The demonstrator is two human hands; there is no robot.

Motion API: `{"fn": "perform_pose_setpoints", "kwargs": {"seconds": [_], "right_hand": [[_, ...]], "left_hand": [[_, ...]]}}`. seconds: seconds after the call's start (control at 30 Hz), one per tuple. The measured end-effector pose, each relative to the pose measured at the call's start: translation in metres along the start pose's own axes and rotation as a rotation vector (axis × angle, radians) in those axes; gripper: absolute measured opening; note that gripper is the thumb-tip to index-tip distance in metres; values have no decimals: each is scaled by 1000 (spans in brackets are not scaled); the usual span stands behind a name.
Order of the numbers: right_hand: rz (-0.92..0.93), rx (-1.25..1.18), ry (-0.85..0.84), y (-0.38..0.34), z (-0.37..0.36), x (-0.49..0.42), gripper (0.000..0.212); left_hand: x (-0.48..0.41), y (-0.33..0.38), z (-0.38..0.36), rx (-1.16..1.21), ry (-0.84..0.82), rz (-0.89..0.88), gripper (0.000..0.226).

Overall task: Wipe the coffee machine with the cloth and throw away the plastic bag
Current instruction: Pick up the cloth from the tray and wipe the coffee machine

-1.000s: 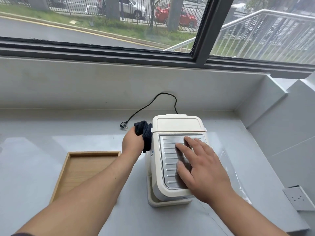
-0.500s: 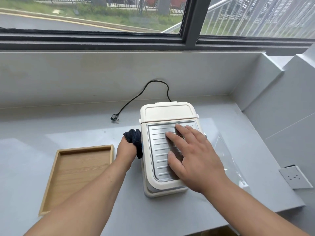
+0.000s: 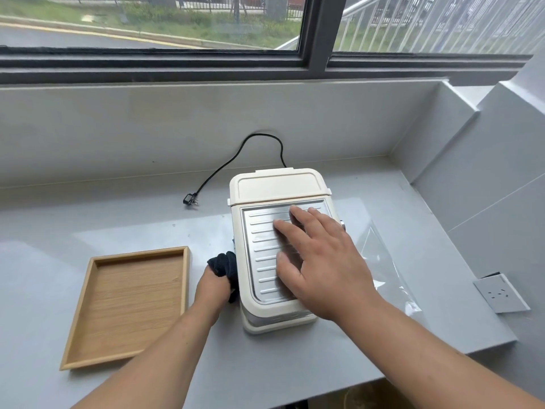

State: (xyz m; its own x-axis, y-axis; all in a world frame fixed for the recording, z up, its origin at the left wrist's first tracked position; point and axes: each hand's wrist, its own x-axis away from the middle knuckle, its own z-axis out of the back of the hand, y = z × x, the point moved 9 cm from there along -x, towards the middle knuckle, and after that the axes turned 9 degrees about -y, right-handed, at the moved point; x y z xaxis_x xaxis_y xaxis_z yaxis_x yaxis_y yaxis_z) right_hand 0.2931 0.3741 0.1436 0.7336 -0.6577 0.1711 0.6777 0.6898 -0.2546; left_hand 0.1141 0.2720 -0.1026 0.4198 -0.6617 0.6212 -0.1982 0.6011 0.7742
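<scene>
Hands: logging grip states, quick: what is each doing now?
Left hand: grips the dark cloth against the coffee machine's left side.
Right hand: open, flat on its metal top.

A wooden tray [image 3: 126, 305] is lying flat on the grey counter [image 3: 88, 225]; a white socket plate [image 3: 501, 292] is showing beyond its right edge.
</scene>
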Motion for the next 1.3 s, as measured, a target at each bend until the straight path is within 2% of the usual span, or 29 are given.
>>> {"fn": "perform_pose_setpoints", "kwargs": {"seconds": [0.17, 0.3, 0.53, 0.77, 0.83, 0.93, 1.1, 1.23, 1.3], "right_hand": [[4, -2, 17, 1, 0, 1, 61], [10, -13, 23, 0, 0, 1, 61], [27, -9, 44, 0, -1, 0, 59], [65, -40, 83, 0, 1, 5, 58], [82, -82, 139, 1, 6, 9, 54], [141, -203, 317, 3, 21, 20, 43], [209, -286, 534, 26, 29, 50, 34], [134, -328, 656, 74, 11, 91, 33], [47, -394, 662, 99, -10, 109, 32]], "left_hand": [[24, -16, -8, -31, -1, 50, 26], [42, -31, -15, -42, -24, 46, 14], [69, -47, -26, -179, -28, 59, 34], [101, -59, -67, -395, -126, 64, 24], [107, -55, -85, -405, -136, 49, 20], [106, -49, -112, -411, -171, 43, 31], [91, -37, -151, -390, -250, 71, 33], [86, -31, -169, -415, -271, 81, 27], [85, -29, -175, -413, -271, 88, 28]]}}
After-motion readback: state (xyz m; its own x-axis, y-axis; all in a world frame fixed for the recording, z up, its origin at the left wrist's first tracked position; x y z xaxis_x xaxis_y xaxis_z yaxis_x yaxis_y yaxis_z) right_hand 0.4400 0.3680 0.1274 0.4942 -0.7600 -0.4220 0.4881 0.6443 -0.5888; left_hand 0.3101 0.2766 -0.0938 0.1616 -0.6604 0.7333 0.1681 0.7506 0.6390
